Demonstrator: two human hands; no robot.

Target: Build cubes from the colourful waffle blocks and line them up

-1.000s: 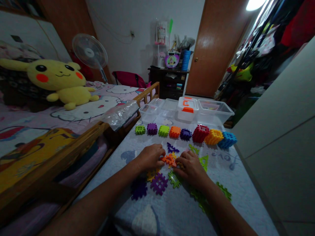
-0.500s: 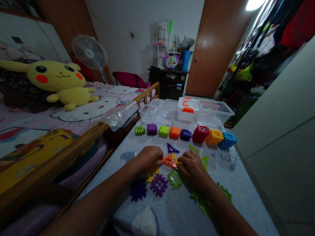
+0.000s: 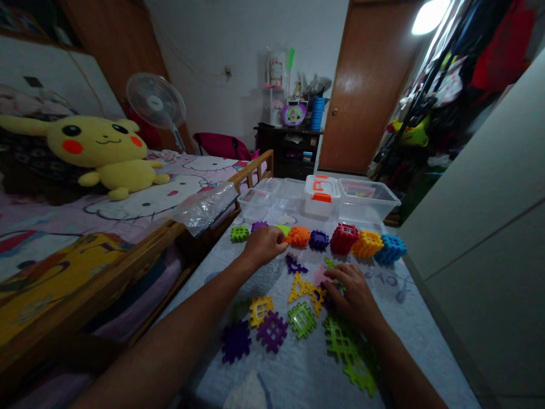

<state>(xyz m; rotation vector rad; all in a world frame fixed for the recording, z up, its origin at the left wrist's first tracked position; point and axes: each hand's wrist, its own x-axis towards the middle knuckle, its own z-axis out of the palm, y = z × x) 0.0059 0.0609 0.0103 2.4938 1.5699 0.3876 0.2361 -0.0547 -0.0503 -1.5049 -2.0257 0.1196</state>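
Note:
My left hand (image 3: 264, 245) is closed at the row of stacked pieces, its fingertips pinching an orange interlocking plastic piece beside the orange stack (image 3: 300, 236). Parts of the purple and lime stacks are hidden behind it. Low over the table, my right hand (image 3: 353, 289) has its fingers stretched out by a dark piece, a pink piece (image 3: 320, 275) and green ones, partly covering them. Yellow triangular pieces (image 3: 298, 287) lie between the hands. Nearer me are a yellow square (image 3: 260, 310), a purple square (image 3: 272, 331), a green square (image 3: 302, 319) and a dark purple square (image 3: 236, 341).
Dark blue (image 3: 319, 240), red (image 3: 344, 238), yellow (image 3: 368, 244) and light blue (image 3: 390, 249) stacks continue the row rightward. Clear plastic boxes (image 3: 368, 196) stand behind. A wooden bed rail (image 3: 140, 272) borders the table's left side; a pale cabinet (image 3: 481, 216) stands right.
My left hand has moved forward from the middle of the table to the orange stack, carrying the orange piece. My right hand has shifted slightly right, off the yellow and orange pieces.

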